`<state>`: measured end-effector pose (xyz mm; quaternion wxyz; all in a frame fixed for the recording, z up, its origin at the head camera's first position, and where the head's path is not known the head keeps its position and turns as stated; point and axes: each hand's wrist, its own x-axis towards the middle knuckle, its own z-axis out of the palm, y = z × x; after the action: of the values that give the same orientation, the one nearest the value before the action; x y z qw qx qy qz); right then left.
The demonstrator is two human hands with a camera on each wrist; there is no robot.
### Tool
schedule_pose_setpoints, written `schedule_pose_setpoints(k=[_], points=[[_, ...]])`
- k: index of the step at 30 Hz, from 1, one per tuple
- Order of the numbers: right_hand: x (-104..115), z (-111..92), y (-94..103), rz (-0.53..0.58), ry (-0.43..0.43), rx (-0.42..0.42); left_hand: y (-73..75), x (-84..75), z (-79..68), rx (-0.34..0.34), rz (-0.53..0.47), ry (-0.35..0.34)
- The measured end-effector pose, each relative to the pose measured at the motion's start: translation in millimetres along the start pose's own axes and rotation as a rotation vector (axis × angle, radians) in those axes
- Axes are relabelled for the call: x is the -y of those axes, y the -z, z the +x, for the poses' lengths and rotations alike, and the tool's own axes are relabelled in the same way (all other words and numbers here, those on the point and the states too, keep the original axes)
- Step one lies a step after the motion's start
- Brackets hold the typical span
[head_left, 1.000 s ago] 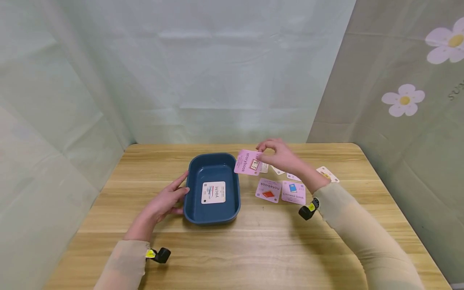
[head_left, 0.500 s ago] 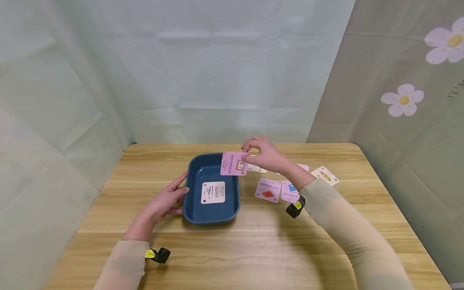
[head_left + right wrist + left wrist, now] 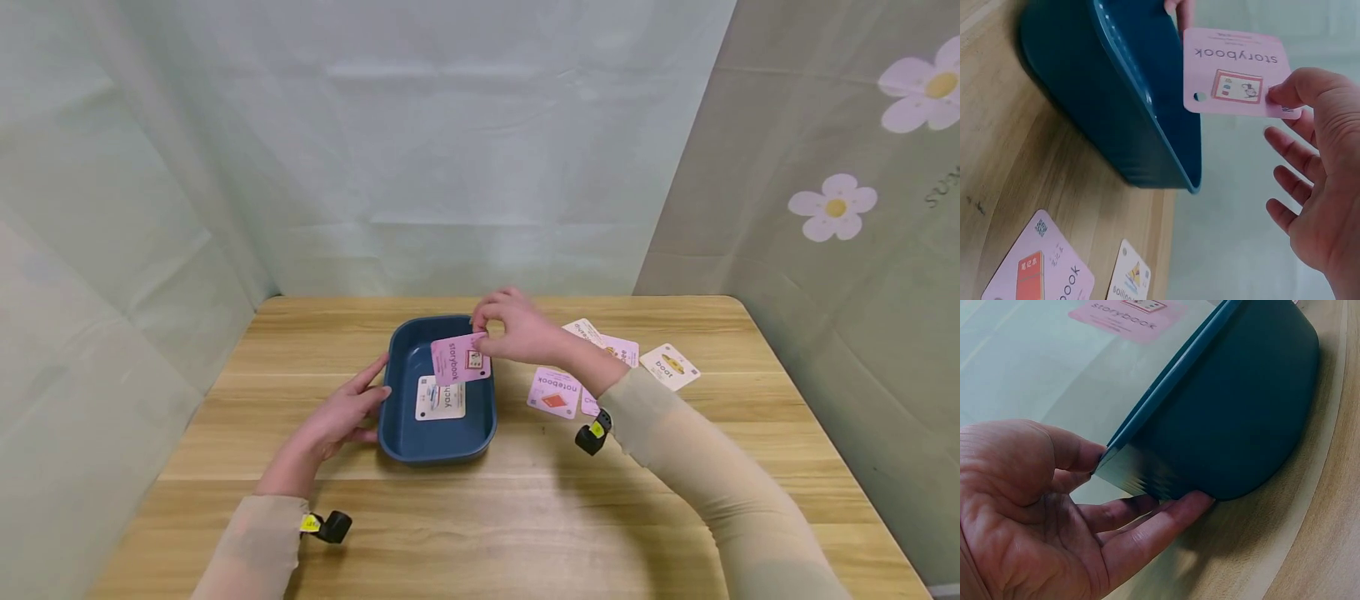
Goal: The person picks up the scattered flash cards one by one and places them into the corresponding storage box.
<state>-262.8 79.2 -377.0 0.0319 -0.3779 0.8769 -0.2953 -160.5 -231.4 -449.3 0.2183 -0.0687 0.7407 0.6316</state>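
My right hand (image 3: 521, 331) pinches a pink storybook flashcard (image 3: 450, 354) by one corner, between thumb and index finger. The card hangs over a dark blue plastic bin (image 3: 437, 454) and covers part of a white yacht flashcard (image 3: 431, 408) lying inside. In the right wrist view the storybook card (image 3: 1235, 56) is clear of the bin's rim, and the other three fingers are loosely bent below it. My left hand (image 3: 348, 414) holds the bin's left side, thumb at the rim. The left wrist view shows its lower fingers (image 3: 1154, 540) against the outer wall near the base.
Right of the bin lie a pink notebook card (image 3: 553, 393), a mostly hidden pink card (image 3: 589, 404) and a white boat card (image 3: 671, 367). Further cards lie partly under the right forearm, and a sailing card (image 3: 1129, 272) shows in the right wrist view. Curtains (image 3: 465, 150) hang behind the wooden table (image 3: 480, 533).
My right hand has carried the storybook card leftward from the bin's right edge to over its inside, uncovering cards at the right. The left hand and bin have stayed put.
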Motion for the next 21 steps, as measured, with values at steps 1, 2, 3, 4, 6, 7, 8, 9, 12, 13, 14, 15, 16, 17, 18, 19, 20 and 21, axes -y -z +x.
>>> schedule_pose_setpoints(k=[1,2,3,4,6,7,8,9,12,13,14,15,16,17,18,19,20,21], points=[[1.5,1.3,-1.1,-0.028,0.01,0.014,-0.1,-0.2,0.2,0.001,0.0,0.0],[3.1,2.8,-2.1,-0.053,0.02,0.027,-0.1,-0.5,0.4,0.002,0.0,0.0],[4.8,4.2,-3.1,-0.074,0.033,0.039,0.0,-0.7,0.6,0.003,0.0,-0.001],[6.3,5.8,-4.5,-0.096,0.048,0.052,0.1,-0.7,0.9,0.003,0.001,-0.001],[8.9,8.7,-7.6,-0.133,0.076,0.076,0.3,-0.7,1.1,0.003,0.005,-0.002],[10.4,9.8,-9.1,-0.15,0.087,0.087,0.3,-0.6,1.2,0.004,0.007,-0.004],[12.0,10.9,-10.8,-0.168,0.1,0.1,0.2,-0.5,1.3,0.004,0.006,-0.006],[13.7,11.7,-12.5,-0.185,0.111,0.112,0.4,-0.4,1.3,0.005,0.008,-0.007],[18.5,13.4,-17.8,-0.241,0.134,0.155,0.4,-0.1,1.1,0.006,0.009,-0.01],[20.1,13.8,-19.6,-0.255,0.138,0.169,0.3,0.0,1.0,0.007,0.009,-0.011],[21.3,14.0,-21.5,-0.27,0.14,0.184,0.3,0.1,0.8,0.009,0.009,-0.011],[22.7,14.0,-23.3,-0.279,0.138,0.197,0.3,0.1,0.7,0.009,0.01,-0.013],[23.6,14.0,-25.2,-0.288,0.136,0.209,0.1,0.2,0.6,0.01,0.01,-0.014],[24.6,13.8,-27.1,-0.293,0.133,0.222,0.0,0.2,0.4,0.011,0.01,-0.015],[25.3,13.8,-29.0,-0.298,0.131,0.233,0.0,0.2,0.3,0.012,0.012,-0.017],[26.0,13.7,-30.8,-0.303,0.127,0.243,0.1,0.3,0.2,0.012,0.012,-0.016],[26.7,13.5,-32.4,-0.307,0.123,0.255,0.3,0.3,0.1,0.013,0.014,-0.017],[27.3,13.5,-34.2,-0.309,0.122,0.265,0.4,0.3,0.1,0.013,0.016,-0.017]])
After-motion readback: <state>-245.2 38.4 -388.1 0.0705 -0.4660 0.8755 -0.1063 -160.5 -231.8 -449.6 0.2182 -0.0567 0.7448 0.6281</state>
